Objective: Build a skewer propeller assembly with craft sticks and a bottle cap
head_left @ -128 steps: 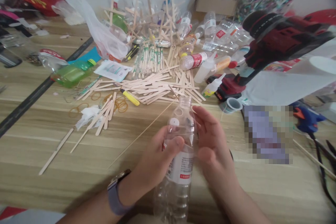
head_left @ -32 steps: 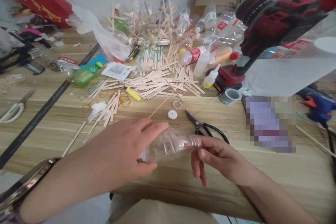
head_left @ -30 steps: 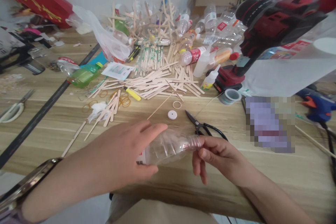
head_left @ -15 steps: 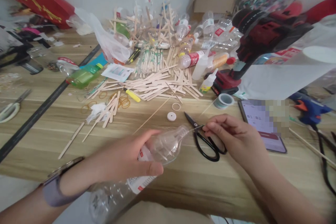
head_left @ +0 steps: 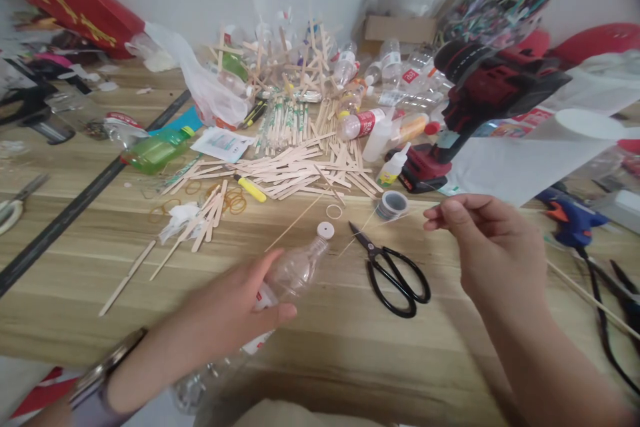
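Note:
My left hand (head_left: 235,307) is wrapped around a clear plastic bottle (head_left: 295,270) with a red and white label. The bottle lies tilted, its neck pointing away to the right, near a white round cap (head_left: 325,230) with a small hole. My right hand (head_left: 493,240) is raised over the table, thumb and fingers pinched on a thin pale thread (head_left: 410,215) that runs leftward. Between the hands lie black-handled scissors (head_left: 395,280), resting on the table. Just beyond them is a small grey roll (head_left: 393,204), and a thin ring (head_left: 334,211) lies behind the cap.
Loose wooden sticks (head_left: 295,170) spread across the middle, with a yellow-handled tool (head_left: 251,189) beside them. A glue bottle (head_left: 394,167) and a red and black drill (head_left: 480,93) stand behind. A blue glue gun (head_left: 573,217) lies at right, a black bar (head_left: 75,213) at left.
My right hand has moved right and up, away from the bottle's neck and the scissors, with the thread. My left hand and the bottle have shifted slightly left; the phone is no longer visible.

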### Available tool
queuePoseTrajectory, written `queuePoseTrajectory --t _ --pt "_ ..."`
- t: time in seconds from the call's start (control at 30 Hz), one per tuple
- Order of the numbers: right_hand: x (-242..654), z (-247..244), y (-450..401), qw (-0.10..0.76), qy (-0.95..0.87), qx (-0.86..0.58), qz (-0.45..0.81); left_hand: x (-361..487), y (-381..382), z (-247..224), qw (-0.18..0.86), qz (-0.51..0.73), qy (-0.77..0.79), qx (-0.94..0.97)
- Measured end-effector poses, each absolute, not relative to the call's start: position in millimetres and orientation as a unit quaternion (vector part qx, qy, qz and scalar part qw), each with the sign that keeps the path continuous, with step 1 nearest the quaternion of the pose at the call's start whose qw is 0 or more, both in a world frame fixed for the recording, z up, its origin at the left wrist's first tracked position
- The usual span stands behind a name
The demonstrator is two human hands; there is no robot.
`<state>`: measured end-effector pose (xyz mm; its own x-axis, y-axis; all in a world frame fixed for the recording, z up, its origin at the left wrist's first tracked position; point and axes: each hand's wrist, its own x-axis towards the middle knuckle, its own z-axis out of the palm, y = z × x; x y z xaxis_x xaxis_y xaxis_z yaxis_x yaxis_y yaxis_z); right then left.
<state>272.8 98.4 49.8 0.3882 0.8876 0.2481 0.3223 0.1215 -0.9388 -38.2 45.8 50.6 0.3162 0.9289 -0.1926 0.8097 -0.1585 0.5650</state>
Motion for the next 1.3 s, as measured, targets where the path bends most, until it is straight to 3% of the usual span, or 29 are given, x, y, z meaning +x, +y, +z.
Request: queuePoseTrajectory --t 0.3,0.43,0.5,0.6,0.7,0.77,0.87,1.03,1.17,1.3 --pt "258 57 72 0.563 -0.54 -0.579 0.236 -31 50 51 0.071 -0.041 0.574 0.814" --pt "250 62 57 0.498 -0.633 -0.564 0.183 -17 51 61 -0.014 0.061 0.544 0.836" --pt "243 66 47 0.433 -0.706 -0.543 0.138 -2 47 69 0.018 0.171 0.478 0.861" --pt "231 72 35 0.387 -0.799 -0.447 0.108 25 38 74 0.162 0.26 0.364 0.88" --pt "227 70 27 0.389 -0.824 -0.398 0.107 41 30 67 0.311 0.281 0.383 0.823" --pt "232 62 27 0.366 -0.812 -0.441 0.108 43 28 58 0.355 0.282 0.423 0.785" --pt "245 39 32 0.302 -0.785 -0.539 0.054 40 32 48 0.394 0.286 0.497 0.718" --pt "264 -2 37 0.138 -0.799 -0.584 -0.04 37 44 46 0.44 0.268 0.55 0.657" --pt "278 -12 34 0.105 -0.777 -0.621 -0.018 39 46 48 0.454 0.256 0.548 0.654" --pt "281 8 31 0.102 -0.783 -0.611 -0.056 38 43 49 0.454 0.245 0.533 0.671"
